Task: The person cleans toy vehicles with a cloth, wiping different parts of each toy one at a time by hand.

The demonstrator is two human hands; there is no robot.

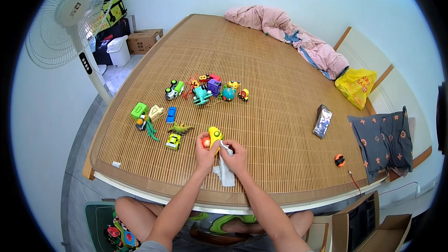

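My left hand (204,152) is closed around a yellow toy (215,135) with a green round part and a reddish-orange part (206,142) at its left; its exact kind is not clear. My right hand (235,156) pinches a white cloth or wipe (227,173) against the toy's right side, and the rest of the cloth hangs down over the mat. Left of my hands sit a yellow-green toy car (173,141) and a green dinosaur (181,129). Beyond them stands a blue toy car (171,115).
More toys, including a teal airplane (202,94) and a green-white truck (174,90), lie on the bamboo mat (280,158). A boxed item (322,122), pillow (382,142) and yellow bag (356,86) are at right. A fan (74,11) stands left; a green toy bin (95,219) is below.
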